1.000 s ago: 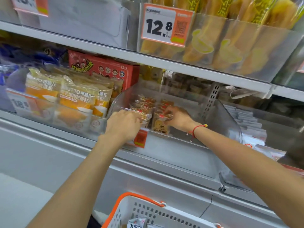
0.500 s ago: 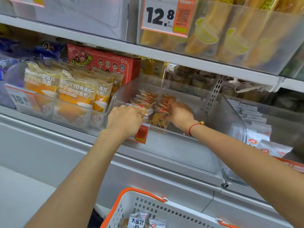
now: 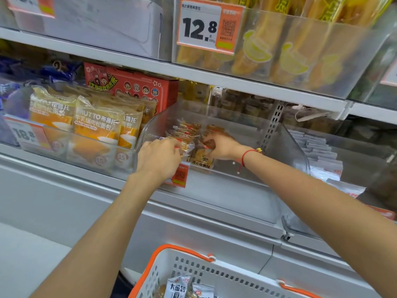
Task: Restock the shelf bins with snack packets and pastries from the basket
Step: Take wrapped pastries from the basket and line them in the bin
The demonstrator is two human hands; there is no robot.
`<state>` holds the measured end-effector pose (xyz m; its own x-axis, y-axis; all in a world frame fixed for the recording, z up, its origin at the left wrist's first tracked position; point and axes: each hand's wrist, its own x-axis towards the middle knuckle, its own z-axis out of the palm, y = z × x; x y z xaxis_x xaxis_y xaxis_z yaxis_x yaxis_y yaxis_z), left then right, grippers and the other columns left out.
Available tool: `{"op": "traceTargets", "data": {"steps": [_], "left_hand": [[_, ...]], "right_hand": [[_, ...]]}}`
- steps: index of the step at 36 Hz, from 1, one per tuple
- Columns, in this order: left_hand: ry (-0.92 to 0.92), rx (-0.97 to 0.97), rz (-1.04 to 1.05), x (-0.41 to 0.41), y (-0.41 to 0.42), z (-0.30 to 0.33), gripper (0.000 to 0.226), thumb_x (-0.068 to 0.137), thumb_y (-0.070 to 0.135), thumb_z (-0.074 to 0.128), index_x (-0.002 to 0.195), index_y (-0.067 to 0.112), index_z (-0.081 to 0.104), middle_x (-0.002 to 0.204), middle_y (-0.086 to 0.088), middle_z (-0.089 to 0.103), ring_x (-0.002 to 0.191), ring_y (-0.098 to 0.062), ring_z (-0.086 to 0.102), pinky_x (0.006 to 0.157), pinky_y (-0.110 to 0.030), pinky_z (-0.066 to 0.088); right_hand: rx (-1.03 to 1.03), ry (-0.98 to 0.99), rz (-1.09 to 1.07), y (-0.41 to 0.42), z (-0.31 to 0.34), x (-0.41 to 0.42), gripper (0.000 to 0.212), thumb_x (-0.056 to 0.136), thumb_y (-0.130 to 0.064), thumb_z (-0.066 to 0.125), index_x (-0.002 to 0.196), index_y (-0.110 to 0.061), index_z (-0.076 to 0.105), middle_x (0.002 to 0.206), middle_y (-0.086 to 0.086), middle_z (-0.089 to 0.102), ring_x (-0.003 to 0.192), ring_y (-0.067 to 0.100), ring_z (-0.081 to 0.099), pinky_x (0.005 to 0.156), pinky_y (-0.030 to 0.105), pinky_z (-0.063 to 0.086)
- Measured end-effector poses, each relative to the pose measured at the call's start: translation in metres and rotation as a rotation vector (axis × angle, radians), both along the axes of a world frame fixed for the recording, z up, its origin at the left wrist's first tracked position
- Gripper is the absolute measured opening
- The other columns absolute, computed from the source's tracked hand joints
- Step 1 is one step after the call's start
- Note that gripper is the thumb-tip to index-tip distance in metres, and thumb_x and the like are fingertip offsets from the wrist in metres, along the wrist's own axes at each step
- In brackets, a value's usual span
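Note:
Both hands reach into a clear plastic shelf bin (image 3: pixel 268 173) on the middle shelf. Inside stand two rows of small wrapped pastries (image 3: pixel 189 130). My left hand (image 3: pixel 160 157) pinches the front pastry of the left row by its wrapper. My right hand (image 3: pixel 221 147), with a red string bracelet at the wrist, holds a pastry packet (image 3: pixel 202 161) at the front of the right row. A white basket (image 3: pixel 214 274) with orange handles sits below, holding several snack packets (image 3: pixel 177 288).
Left of the bin is another clear bin of orange bread packets (image 3: pixel 96 127), with a red box (image 3: pixel 133 84) behind it. White sachets (image 3: pixel 318 147) fill the bin to the right. The upper shelf carries yellow packets (image 3: pixel 290 50) and a 12.8 price tag (image 3: pixel 206 26).
Both hands stayed in the bin; the right hand shifted slightly along the right row of pastries. The view dropped a little, showing more of the basket.

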<state>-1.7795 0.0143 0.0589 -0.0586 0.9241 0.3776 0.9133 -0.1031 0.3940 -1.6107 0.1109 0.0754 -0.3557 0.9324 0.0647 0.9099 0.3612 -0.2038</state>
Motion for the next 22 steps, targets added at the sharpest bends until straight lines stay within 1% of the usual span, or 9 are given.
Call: {"op": "traceTargets", "data": {"steps": [2, 4, 6, 8, 11, 13, 16, 19, 22], "left_hand": [[-0.023, 0.04, -0.003, 0.0, -0.002, -0.001, 0.035, 0.098, 0.018, 0.041, 0.126, 0.023, 0.061, 0.122, -0.005, 0.066, 0.111, -0.028, 0.058, 0.093, -0.038, 0.041], [-0.026, 0.133, -0.02, -0.001, -0.004, -0.003, 0.032, 0.096, 0.017, 0.047, 0.124, 0.022, 0.062, 0.116, -0.005, 0.068, 0.105, -0.027, 0.06, 0.092, -0.039, 0.043], [0.001, 0.288, -0.066, 0.0, -0.006, -0.003, 0.026, 0.092, 0.02, 0.056, 0.116, 0.023, 0.066, 0.11, -0.001, 0.07, 0.1, -0.025, 0.063, 0.092, -0.04, 0.044], [0.018, 0.431, -0.126, 0.005, -0.015, -0.001, 0.017, 0.087, 0.025, 0.064, 0.103, 0.023, 0.069, 0.101, 0.003, 0.071, 0.093, -0.024, 0.063, 0.084, -0.037, 0.043], [-0.052, 0.501, -0.171, 0.017, -0.042, 0.001, 0.008, 0.086, 0.032, 0.065, 0.092, 0.026, 0.068, 0.082, 0.012, 0.066, 0.079, -0.015, 0.062, 0.069, -0.032, 0.045], [-0.129, 0.387, -0.187, 0.023, -0.059, -0.005, 0.007, 0.087, 0.036, 0.062, 0.09, 0.03, 0.066, 0.071, 0.018, 0.058, 0.073, -0.007, 0.059, 0.062, -0.027, 0.045], [-0.008, 0.081, -0.185, 0.024, -0.074, -0.024, 0.011, 0.089, 0.039, 0.057, 0.094, 0.034, 0.065, 0.069, 0.021, 0.053, 0.082, -0.01, 0.061, 0.064, -0.026, 0.04], [0.174, -0.303, -0.221, 0.022, -0.082, -0.045, 0.021, 0.092, 0.045, 0.052, 0.106, 0.035, 0.064, 0.099, 0.017, 0.064, 0.101, -0.017, 0.061, 0.074, -0.028, 0.043], [0.409, -0.6, -0.309, 0.023, -0.085, -0.07, 0.03, 0.095, 0.045, 0.048, 0.118, 0.031, 0.061, 0.122, 0.006, 0.062, 0.11, -0.021, 0.057, 0.09, -0.032, 0.046]], "right_hand": [[-0.029, 0.026, 0.014, -0.006, 0.009, 0.006, 0.053, 0.088, -0.018, 0.065, 0.138, -0.01, 0.047, 0.138, 0.008, 0.05, 0.12, 0.024, 0.051, 0.088, 0.025, 0.043], [-0.007, 0.105, 0.018, -0.016, 0.014, 0.013, 0.051, 0.087, -0.021, 0.068, 0.134, -0.01, 0.05, 0.134, 0.008, 0.054, 0.118, 0.022, 0.052, 0.086, 0.024, 0.043], [0.051, 0.215, 0.029, -0.03, 0.016, 0.019, 0.043, 0.086, -0.021, 0.069, 0.126, -0.012, 0.057, 0.127, 0.007, 0.059, 0.112, 0.02, 0.056, 0.09, 0.027, 0.047], [0.112, 0.328, 0.045, -0.049, 0.017, 0.024, 0.032, 0.087, -0.022, 0.069, 0.117, -0.016, 0.064, 0.115, 0.003, 0.066, 0.101, 0.015, 0.061, 0.09, 0.031, 0.051], [0.188, 0.464, 0.062, -0.086, 0.015, 0.029, 0.016, 0.086, -0.023, 0.069, 0.103, -0.021, 0.068, 0.087, -0.005, 0.066, 0.075, 0.002, 0.056, 0.072, 0.02, 0.046], [0.221, 0.551, 0.089, -0.11, 0.009, 0.033, 0.009, 0.084, -0.021, 0.071, 0.093, -0.021, 0.068, 0.075, -0.006, 0.062, 0.064, 0.001, 0.051, 0.063, 0.017, 0.041], [0.201, 0.699, 0.109, -0.141, -0.011, 0.04, 0.007, 0.083, -0.02, 0.073, 0.083, -0.021, 0.066, 0.069, -0.004, 0.06, 0.059, 0.003, 0.048, 0.06, 0.017, 0.041], [0.088, 0.776, 0.081, -0.162, -0.048, 0.049, 0.012, 0.084, -0.019, 0.072, 0.079, -0.026, 0.063, 0.066, -0.005, 0.058, 0.053, 0.002, 0.045, 0.057, 0.02, 0.041], [-0.128, 0.714, 0.018, -0.176, -0.094, 0.058, 0.012, 0.086, -0.019, 0.07, 0.081, -0.028, 0.063, 0.067, -0.005, 0.06, 0.056, 0.004, 0.05, 0.06, 0.024, 0.043]]}}
